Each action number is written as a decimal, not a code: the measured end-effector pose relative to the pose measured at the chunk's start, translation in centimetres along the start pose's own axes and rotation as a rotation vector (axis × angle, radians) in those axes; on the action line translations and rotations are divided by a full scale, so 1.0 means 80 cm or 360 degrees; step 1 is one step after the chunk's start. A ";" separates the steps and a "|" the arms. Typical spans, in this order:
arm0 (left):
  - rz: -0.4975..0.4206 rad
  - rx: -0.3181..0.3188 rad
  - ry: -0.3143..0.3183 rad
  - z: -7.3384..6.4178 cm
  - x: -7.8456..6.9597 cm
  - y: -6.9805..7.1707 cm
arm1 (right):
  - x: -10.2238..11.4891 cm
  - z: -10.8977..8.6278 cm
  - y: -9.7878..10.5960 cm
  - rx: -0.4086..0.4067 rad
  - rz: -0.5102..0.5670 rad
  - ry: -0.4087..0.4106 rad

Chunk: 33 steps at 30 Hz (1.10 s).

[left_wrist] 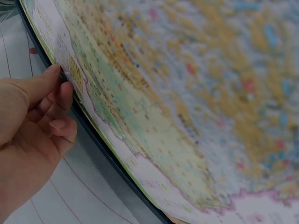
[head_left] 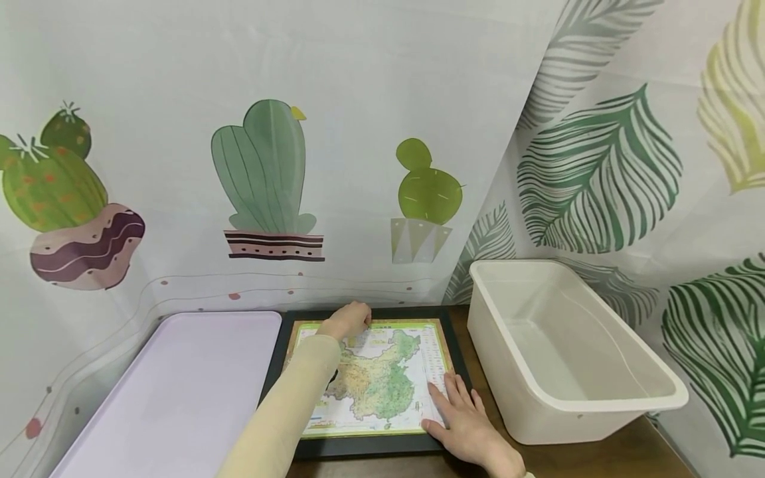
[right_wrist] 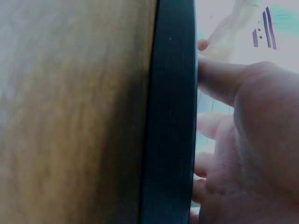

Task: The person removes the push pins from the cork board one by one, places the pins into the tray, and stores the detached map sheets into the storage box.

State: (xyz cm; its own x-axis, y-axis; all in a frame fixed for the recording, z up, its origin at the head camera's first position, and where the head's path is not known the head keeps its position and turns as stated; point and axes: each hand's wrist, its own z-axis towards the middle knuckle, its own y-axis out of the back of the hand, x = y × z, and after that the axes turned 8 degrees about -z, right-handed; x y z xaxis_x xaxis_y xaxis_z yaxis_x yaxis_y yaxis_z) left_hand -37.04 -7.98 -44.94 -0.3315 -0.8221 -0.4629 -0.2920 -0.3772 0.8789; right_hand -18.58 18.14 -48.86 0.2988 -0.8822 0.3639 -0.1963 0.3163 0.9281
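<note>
A map (head_left: 382,378) printed in green, yellow and white lies on a board inside a black frame (head_left: 358,446). At the map's far edge is my left hand (head_left: 349,318), fingers curled. In the left wrist view, the thumb and forefinger of that hand (left_wrist: 37,112) meet beside the frame; whatever small thing they pinch there is hidden. Spread over the near right side of the map, my right hand (head_left: 469,425) rests flat with straight fingers. The right wrist view shows this hand (right_wrist: 252,135) beyond the frame's black side (right_wrist: 170,112), fingertips hidden.
A pale lilac tray (head_left: 179,392) lies left of the frame. To the right stands a deep white bin (head_left: 508,372) on the brown wooden table (head_left: 597,461). Behind hangs a white cloth (head_left: 358,66) printed with cacti and leaves.
</note>
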 end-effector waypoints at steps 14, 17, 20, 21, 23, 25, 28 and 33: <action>-0.0163 0.0037 0.0067 0.013 0.008 -0.004 | 0.000 0.000 -0.002 -0.0004 -0.0001 0.0010; -0.0194 0.0056 0.0083 0.012 0.007 -0.002 | 0.001 -0.001 -0.001 0.0000 -0.0019 0.0007; -0.0207 0.0058 0.0075 0.012 0.007 -0.001 | 0.000 -0.001 0.000 0.0008 -0.0035 0.0003; -0.0211 0.0057 0.0069 0.012 0.008 -0.002 | 0.000 -0.001 0.001 0.0013 -0.0037 0.0000; -0.0219 0.0058 0.0058 0.012 0.009 -0.002 | 0.000 -0.001 0.001 0.0020 -0.0042 -0.0003; -0.0233 0.0054 0.0051 0.012 0.010 -0.003 | 0.000 -0.001 0.000 0.0025 -0.0045 -0.0007; -0.0259 0.0056 0.0054 0.013 0.011 -0.004 | 0.000 0.000 0.000 0.0027 -0.0046 -0.0009; -0.0300 0.0055 0.0067 0.012 0.013 -0.005 | 0.001 0.000 0.002 0.0036 -0.0053 -0.0002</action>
State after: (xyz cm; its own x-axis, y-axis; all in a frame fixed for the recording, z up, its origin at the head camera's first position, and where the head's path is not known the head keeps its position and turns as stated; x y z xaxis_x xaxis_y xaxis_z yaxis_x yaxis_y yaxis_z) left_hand -38.09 -8.29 -45.86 -0.2304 -0.7558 -0.6129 -0.3764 -0.5116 0.7724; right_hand -18.60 18.12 -48.71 0.3042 -0.8926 0.3327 -0.2073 0.2788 0.9377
